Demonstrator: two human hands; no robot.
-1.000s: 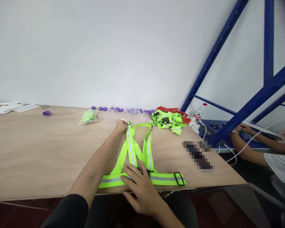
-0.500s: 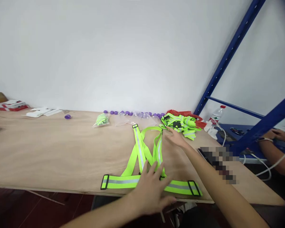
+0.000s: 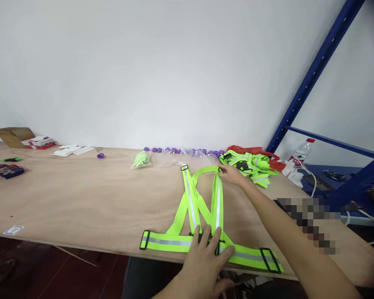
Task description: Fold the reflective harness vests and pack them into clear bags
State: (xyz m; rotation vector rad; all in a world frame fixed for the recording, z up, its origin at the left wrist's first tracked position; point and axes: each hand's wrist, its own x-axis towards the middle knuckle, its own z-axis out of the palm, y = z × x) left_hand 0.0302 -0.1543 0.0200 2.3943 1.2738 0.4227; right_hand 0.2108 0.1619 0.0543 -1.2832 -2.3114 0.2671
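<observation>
A neon-yellow reflective harness [image 3: 171, 242] lies spread on the wooden table, its belt along the front edge and its straps running toward the wall. My left hand [image 3: 205, 261] rests with fingers spread on the middle of the belt, over the strap joint. At the top of the right-hand strap, my right hand [image 3: 232, 174] has its fingers closed on the strap end by the buckle. Just behind it is a heap of similar straps [image 3: 252, 164] on red plastic. A bagged strap bundle [image 3: 141, 159] sits left of the harness.
Purple caps [image 3: 174, 150] and clear bags line the wall. At the left are a cardboard box [image 3: 14, 136], white papers [image 3: 69, 150] and tools [image 3: 9, 170]. A blue metal frame [image 3: 314, 74], a bottle [image 3: 301, 152] and a pixelated object stand or lie on the right.
My right hand has closed on the strap end and the right-hand strap now lies straighter. My left hand has settled on the belt. The view has shifted left.
</observation>
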